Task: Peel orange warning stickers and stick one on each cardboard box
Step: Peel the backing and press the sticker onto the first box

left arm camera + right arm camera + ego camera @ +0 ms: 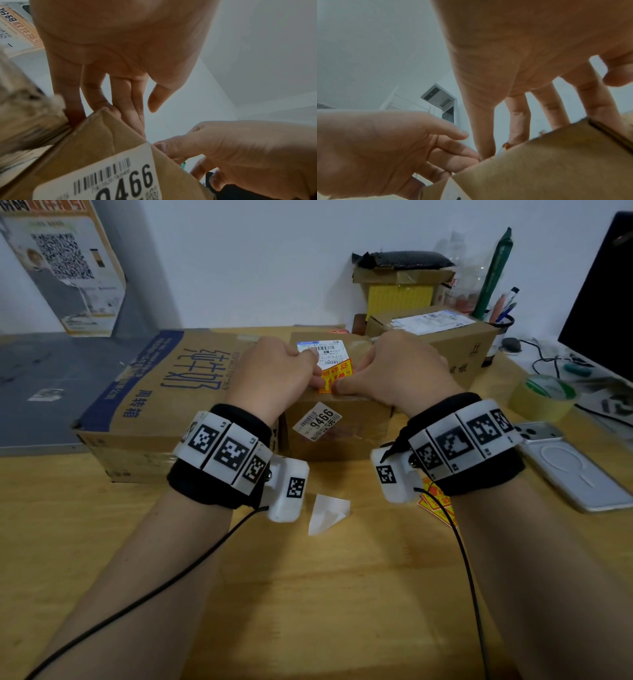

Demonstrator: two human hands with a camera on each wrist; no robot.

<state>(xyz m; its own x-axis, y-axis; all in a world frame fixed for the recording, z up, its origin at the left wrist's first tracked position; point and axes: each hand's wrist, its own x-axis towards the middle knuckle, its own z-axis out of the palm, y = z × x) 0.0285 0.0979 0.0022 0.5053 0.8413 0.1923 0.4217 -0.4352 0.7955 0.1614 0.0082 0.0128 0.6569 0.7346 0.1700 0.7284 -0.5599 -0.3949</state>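
- Head view: an orange sticker [334, 379] is being laid on top of the middle box [339, 429]. It is touched on one side by the left hand [277, 371] and on the other by the right hand [402, 371].
- Left wrist view: the left fingers [130, 97] are straight and close together on the box top.
- Right wrist view: the right fingers [518, 115] are spread, tips down on the box top. The sticker should be rubbed flat from the middle out.

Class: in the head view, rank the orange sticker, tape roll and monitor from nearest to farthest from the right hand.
1. Orange sticker: on the box top, under the right hand's thumb.
2. Tape roll: on the desk, to the right.
3. Monitor: far right edge.
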